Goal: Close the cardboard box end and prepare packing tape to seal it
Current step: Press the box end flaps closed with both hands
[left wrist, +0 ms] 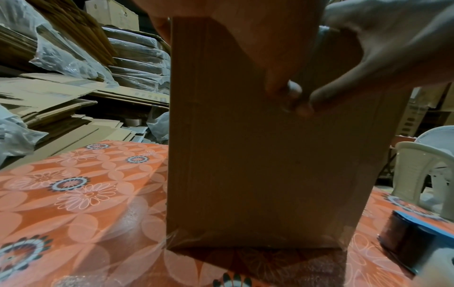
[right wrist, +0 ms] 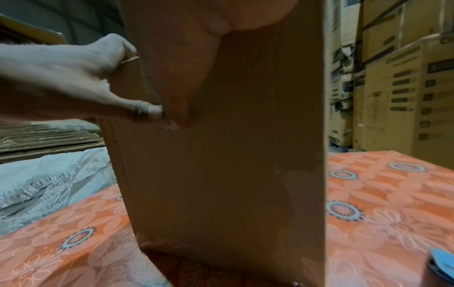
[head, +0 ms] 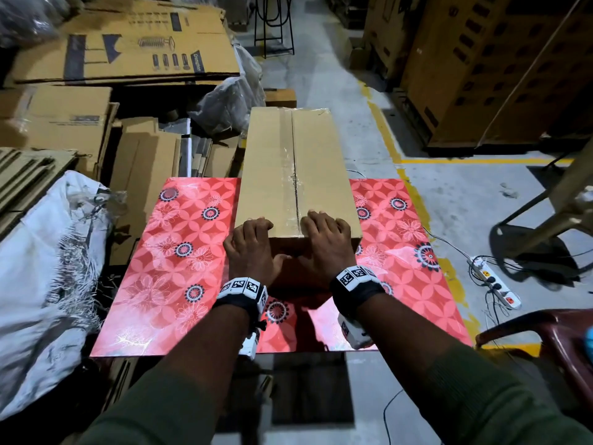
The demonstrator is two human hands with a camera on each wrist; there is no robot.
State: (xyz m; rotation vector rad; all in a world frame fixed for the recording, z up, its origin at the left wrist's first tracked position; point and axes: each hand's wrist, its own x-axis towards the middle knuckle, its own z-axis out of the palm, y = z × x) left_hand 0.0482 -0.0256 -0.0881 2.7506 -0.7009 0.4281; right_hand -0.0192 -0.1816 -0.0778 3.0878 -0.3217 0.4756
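Note:
A long cardboard box (head: 288,162) lies on the red flowered table (head: 167,252) and runs away from me. Clear tape covers its top seam. My left hand (head: 252,248) and right hand (head: 324,245) grip its near end, with fingers hooked over the top edge. Both thumbs press on the closed end face (left wrist: 258,174), where they almost meet. In the right wrist view the left hand (right wrist: 73,81) pinches the same face (right wrist: 233,174). A dark tape roll in a blue holder (left wrist: 412,244) lies on the table right of the box; a blue corner (right wrist: 442,260) shows.
Flattened cartons (head: 128,46) and a white sack (head: 41,284) crowd the left side. Tall stacked cartons (head: 481,75) stand at the right. A power strip (head: 494,284) lies on the floor near a maroon chair (head: 545,342). A white plastic chair (left wrist: 422,174) stands beyond the table.

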